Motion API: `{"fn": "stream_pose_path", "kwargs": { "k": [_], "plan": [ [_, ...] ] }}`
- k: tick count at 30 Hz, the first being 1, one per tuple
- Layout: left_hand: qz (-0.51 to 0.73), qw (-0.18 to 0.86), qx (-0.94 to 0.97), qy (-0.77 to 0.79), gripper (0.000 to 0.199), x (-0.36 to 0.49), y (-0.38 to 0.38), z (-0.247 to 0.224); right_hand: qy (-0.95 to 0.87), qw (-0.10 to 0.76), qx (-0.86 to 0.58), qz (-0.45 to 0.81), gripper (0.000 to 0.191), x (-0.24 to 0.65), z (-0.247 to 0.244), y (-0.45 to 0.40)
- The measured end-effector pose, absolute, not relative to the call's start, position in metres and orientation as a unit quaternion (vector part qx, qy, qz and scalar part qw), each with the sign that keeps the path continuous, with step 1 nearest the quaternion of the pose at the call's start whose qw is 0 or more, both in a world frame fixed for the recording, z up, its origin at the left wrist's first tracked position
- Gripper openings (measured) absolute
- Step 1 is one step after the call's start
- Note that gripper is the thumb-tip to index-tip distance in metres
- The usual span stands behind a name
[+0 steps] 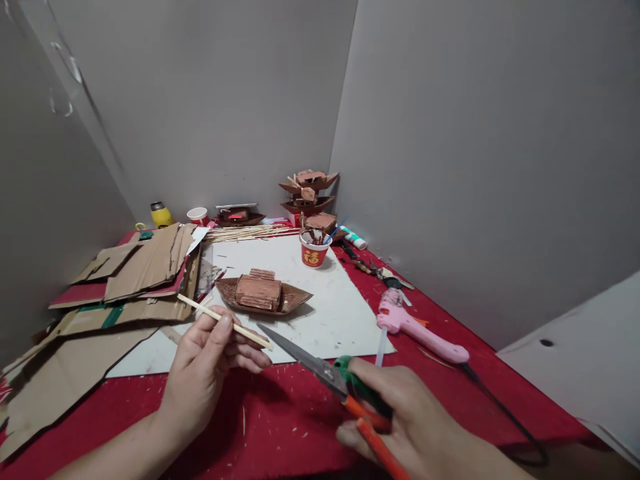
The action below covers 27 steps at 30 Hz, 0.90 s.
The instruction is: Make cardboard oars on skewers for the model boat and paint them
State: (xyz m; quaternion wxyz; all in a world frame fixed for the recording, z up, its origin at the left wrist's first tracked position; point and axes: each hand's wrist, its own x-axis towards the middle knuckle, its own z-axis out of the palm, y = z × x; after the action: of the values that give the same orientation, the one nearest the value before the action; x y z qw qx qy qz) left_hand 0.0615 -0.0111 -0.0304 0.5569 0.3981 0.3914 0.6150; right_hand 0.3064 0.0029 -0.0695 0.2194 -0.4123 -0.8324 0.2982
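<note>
My left hand pinches a thin pale wooden stick between thumb and fingers, its near end pointing right. In my right hand is a pair of scissors with green and orange handles. The blades point up and left, with their tip close to the stick's right end but apart from it. Beyond both hands, a small brown model boat with a roofed cabin rests on a white board.
Cardboard pieces lie at left. A pink glue gun with its cord lies at right. Behind are a red cup, long sticks, stacked model boats and a yellow container. Grey walls enclose the red table.
</note>
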Motion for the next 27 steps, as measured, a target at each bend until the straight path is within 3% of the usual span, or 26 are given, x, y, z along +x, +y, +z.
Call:
{"fn": "stream_pose_path", "kwargs": {
  "k": [6,12,27],
  "plan": [
    [0.618,0.541,0.412,0.394,0.017,0.059,-0.015,-0.030,-0.868,0.157,-0.436,0.175,0.042,0.318,-0.058,0.001],
    [0.621,0.532,0.415,0.399,0.017,0.062,-0.017,-0.031,-0.869,0.174,-0.455,0.083,0.046,0.316,-0.060,0.004],
    [0.609,0.543,0.428,0.388,0.012,0.060,-0.020,-0.036,-0.872,0.170,-0.448,0.097,0.043,0.313,-0.064,0.008]
  ]
}}
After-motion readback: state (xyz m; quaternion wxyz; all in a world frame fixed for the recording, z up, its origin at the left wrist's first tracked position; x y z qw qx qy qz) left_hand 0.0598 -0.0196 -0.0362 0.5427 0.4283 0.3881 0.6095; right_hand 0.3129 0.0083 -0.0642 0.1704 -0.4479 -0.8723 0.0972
